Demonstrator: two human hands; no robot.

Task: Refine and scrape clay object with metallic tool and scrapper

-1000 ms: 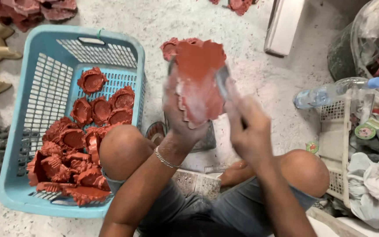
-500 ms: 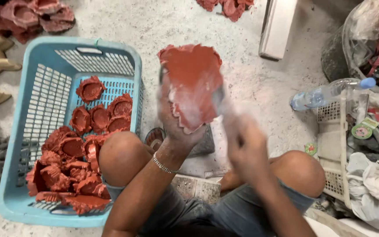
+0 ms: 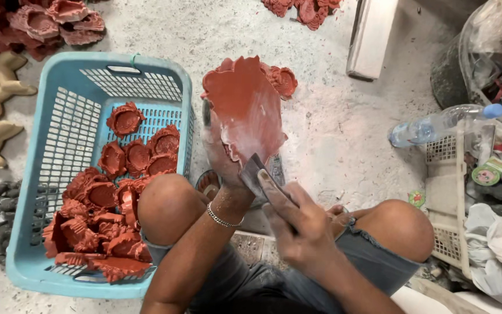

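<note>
Head cam: left hand point(image 3: 223, 157) grip clenched on red clay piece point(image 3: 245, 104); right hand point(image 3: 300, 227) grip grasps metal scraper point(image 3: 255, 172), blade touching piece's lower edge. Blue basket point(image 3: 59, 116) left of grip.

**Dusty concrete floor, crowded at the edges**

The floor point(image 3: 332, 122) is pale, gritty concrete powdered with white dust. A white board point(image 3: 373, 38) lies at the top, a white wire rack point(image 3: 445, 192) stands at the right (heaped with cloth and plastic). Light is even and soft.
</note>
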